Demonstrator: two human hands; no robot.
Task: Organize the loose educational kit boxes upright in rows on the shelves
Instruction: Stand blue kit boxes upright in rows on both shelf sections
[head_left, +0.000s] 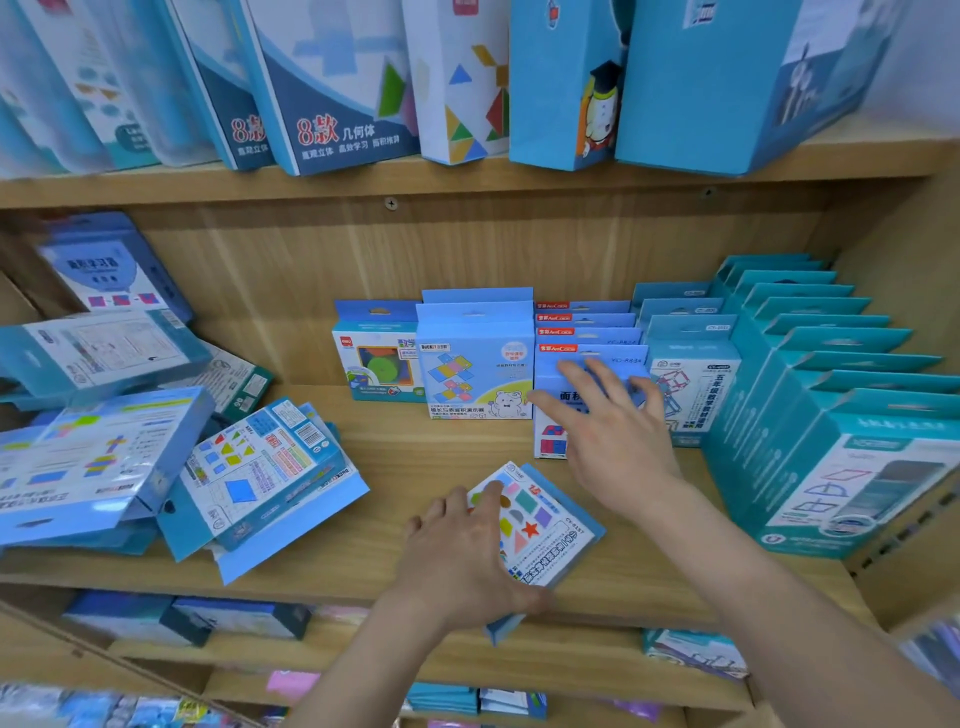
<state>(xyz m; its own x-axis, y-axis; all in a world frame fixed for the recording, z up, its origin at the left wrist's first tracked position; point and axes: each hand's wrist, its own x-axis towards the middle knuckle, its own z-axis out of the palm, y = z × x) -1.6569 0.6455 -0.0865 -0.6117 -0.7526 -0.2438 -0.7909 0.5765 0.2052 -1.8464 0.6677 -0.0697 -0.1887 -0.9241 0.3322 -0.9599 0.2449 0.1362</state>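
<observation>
Left hand (467, 551) grips flat shapes box (540, 525); right hand (608, 421), fingers spread, touches upright blue box (550, 436)

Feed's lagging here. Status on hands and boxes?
Left hand gripping shapes box, flat on shelf. Right hand open on front upright box. Loose pile left.

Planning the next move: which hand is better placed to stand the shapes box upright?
Left. The left hand already grips the shapes box lying flat at the shelf's front, while the right hand rests on the upright blue box.
</observation>
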